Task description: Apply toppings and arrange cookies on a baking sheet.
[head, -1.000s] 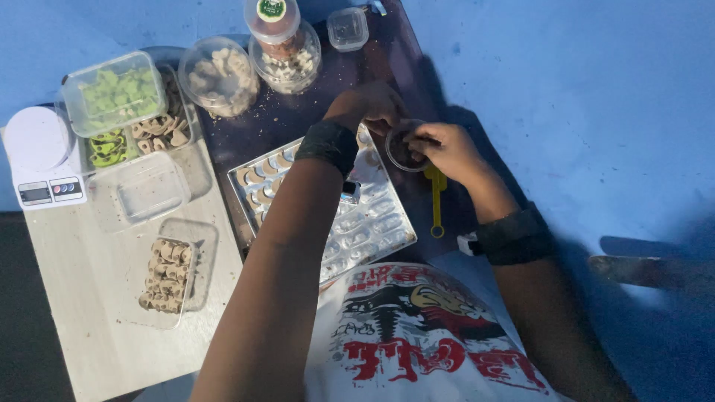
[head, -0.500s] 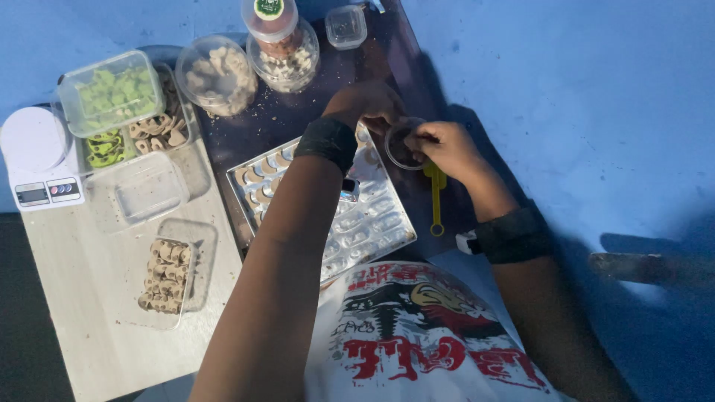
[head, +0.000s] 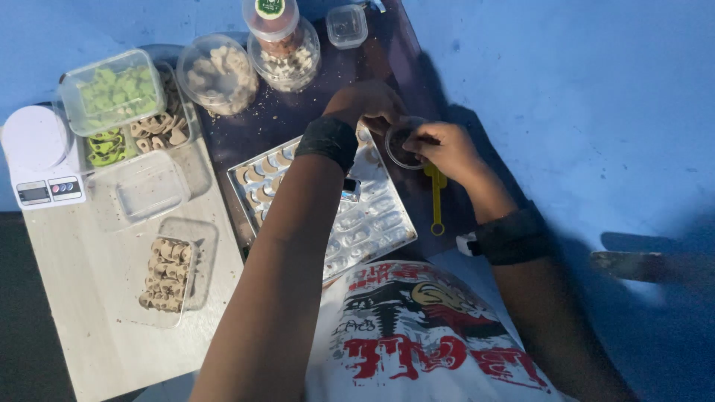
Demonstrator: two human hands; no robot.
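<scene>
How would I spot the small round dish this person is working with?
Start at the shiny metal mould tray in the middle of the dark board. Just past its far right corner, the left hand and right hand meet around a small clear round dish. Unlike the bigger tubs at the back, it is held off the board above a yellow scoop.

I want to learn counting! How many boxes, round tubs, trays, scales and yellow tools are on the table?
Clear rectangular boxes: 5
Round clear tubs: 3
Mould tray: 1
White scale: 1
Yellow tool: 1
Total: 11

Glossy clear plastic mould tray [head: 365,223], pale matt wooden board [head: 89,313], possibly plastic yellow scoop [head: 436,197]
</scene>
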